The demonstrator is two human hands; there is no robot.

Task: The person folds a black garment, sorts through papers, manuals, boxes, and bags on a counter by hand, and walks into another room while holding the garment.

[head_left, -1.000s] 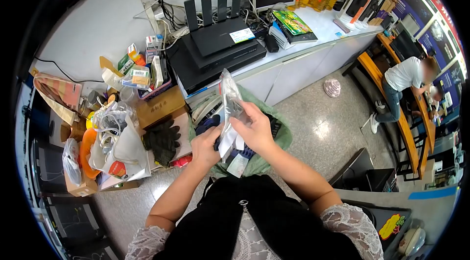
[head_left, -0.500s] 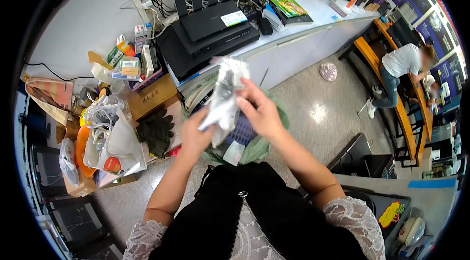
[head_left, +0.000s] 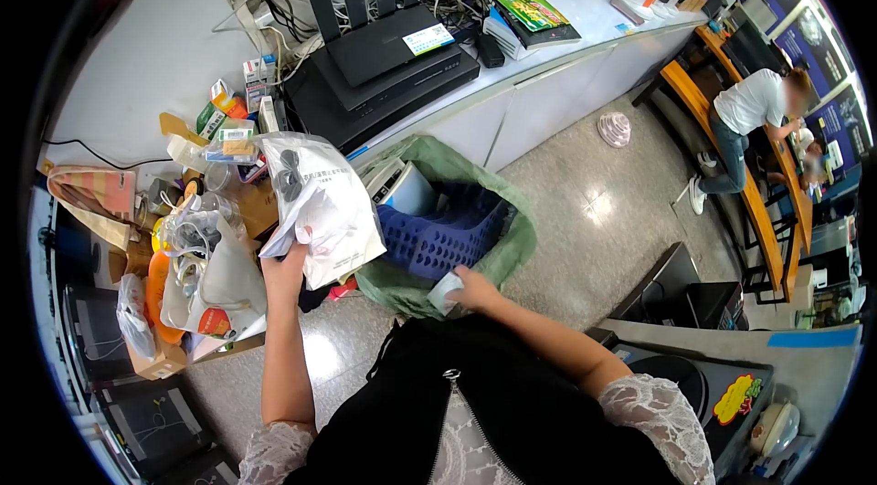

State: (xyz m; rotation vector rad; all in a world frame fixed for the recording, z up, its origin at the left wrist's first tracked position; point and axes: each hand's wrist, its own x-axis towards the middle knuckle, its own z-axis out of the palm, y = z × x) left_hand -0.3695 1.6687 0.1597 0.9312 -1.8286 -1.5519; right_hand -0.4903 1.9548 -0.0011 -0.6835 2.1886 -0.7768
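My left hand (head_left: 286, 273) is closed on a white plastic bag (head_left: 336, 243) with printing and a dark item showing through it. The bag hangs over the left side of a green woven sack (head_left: 519, 252). At the sack's near rim, my right hand (head_left: 479, 292) pinches a small pale slip (head_left: 444, 291) that looks like paper or a packet. Inside the sack lie a dark blue perforated plastic basket (head_left: 429, 240) and a white-and-blue box-like object (head_left: 406, 189).
A black router (head_left: 388, 42) stands on the white counter (head_left: 585, 33) ahead. To the left are a white carrier bag (head_left: 228, 279), small medicine boxes (head_left: 239, 140) and an orange object (head_left: 160, 298). A person (head_left: 751, 106) leans over a wooden table at right.
The white plastic bag has moved left in my left hand and spread out. My right hand has let go of it and moved down to the pale slip. The sack's contents now show more.
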